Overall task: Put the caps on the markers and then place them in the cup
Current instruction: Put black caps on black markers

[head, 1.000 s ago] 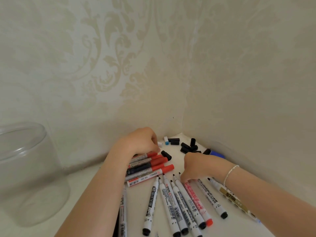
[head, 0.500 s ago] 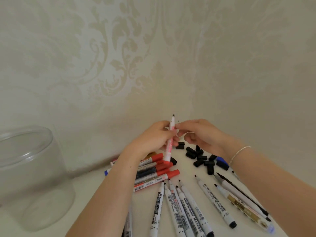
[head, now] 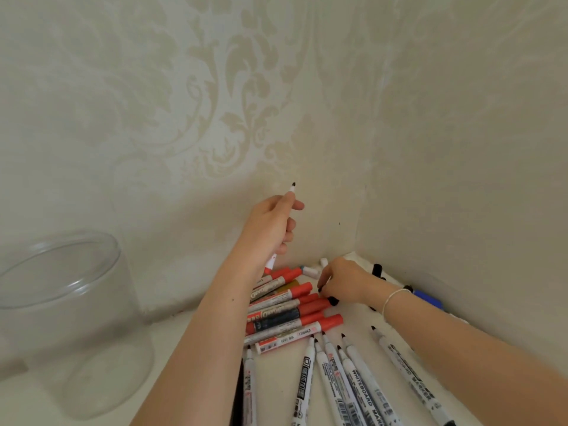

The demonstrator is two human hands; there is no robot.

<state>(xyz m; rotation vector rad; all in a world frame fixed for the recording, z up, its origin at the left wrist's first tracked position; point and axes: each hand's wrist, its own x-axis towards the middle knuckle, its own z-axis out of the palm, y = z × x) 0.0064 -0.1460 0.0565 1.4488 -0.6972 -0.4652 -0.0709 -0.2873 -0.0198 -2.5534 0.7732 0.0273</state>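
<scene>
My left hand sits at the centre of the frame, fingers curled round an uncapped marker that it holds nearly upright, dark tip pointing up toward the wall corner and its red-printed lower end poking out below the palm. My right hand is lower and to the right, knuckles up, fingers bent down onto the white tabletop among the loose black caps; I cannot tell whether it has pinched one of them or merely touches them. A thin bracelet circles that wrist. Just below the left hand lies a stack of red-capped markers, roughly parallel, caps pointing right. Toward the bottom centre, a fan of uncapped white markers spreads out with black tips aimed at the hands. A blue cap lies at right beside the wall. The clear cup stands at the lower left of the frame, well apart from both hands.
</scene>
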